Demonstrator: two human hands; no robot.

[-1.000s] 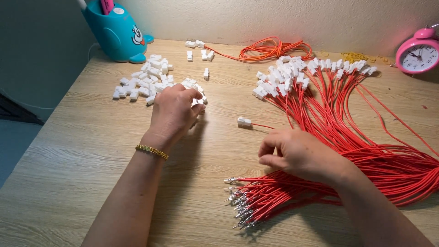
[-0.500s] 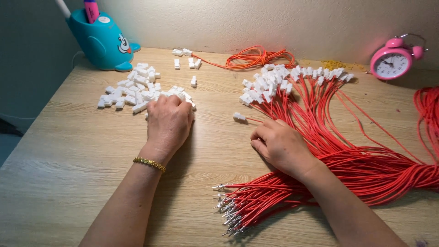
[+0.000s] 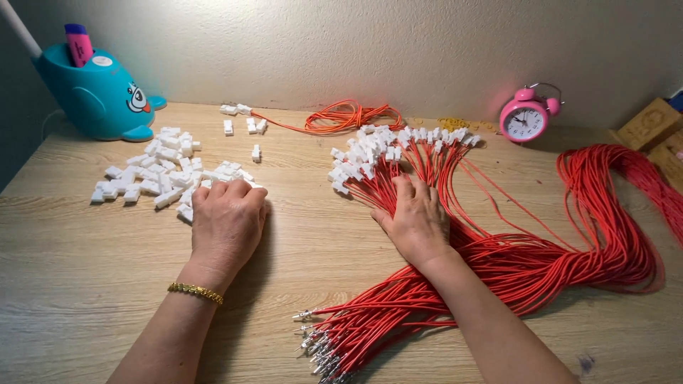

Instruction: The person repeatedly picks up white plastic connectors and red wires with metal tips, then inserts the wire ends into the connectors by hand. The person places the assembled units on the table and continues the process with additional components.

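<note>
In the head view, the left hand [image 3: 228, 220] lay palm down on the desk [image 3: 85, 284], its fingers [image 3: 235, 190] together and curled at the near edge of the heap of white plastic connectors [image 3: 160, 174]; whether they pinched one I could not tell. A second earlier that hand sat on the same heap, so it had barely shifted. The right hand [image 3: 418, 219] had moved up from the loose single wire onto the fan of red wires [image 3: 498, 263], fingers slightly apart and flat on the strands just below their white-capped ends [image 3: 370, 156]. I judged that it was pressing or sorting the bundle, not gripping any wire.

Beyond the left fingers stood a teal whale-shaped pen holder [image 3: 99, 96]; beyond the right fingers lay an orange wire coil [image 3: 348, 115] and a pink alarm clock [image 3: 525, 117]. Between the two hands the desk showed bare wood, open for moving. The bare metal wire ends [image 3: 320, 348] lay near the front edge, below the right wrist.
</note>
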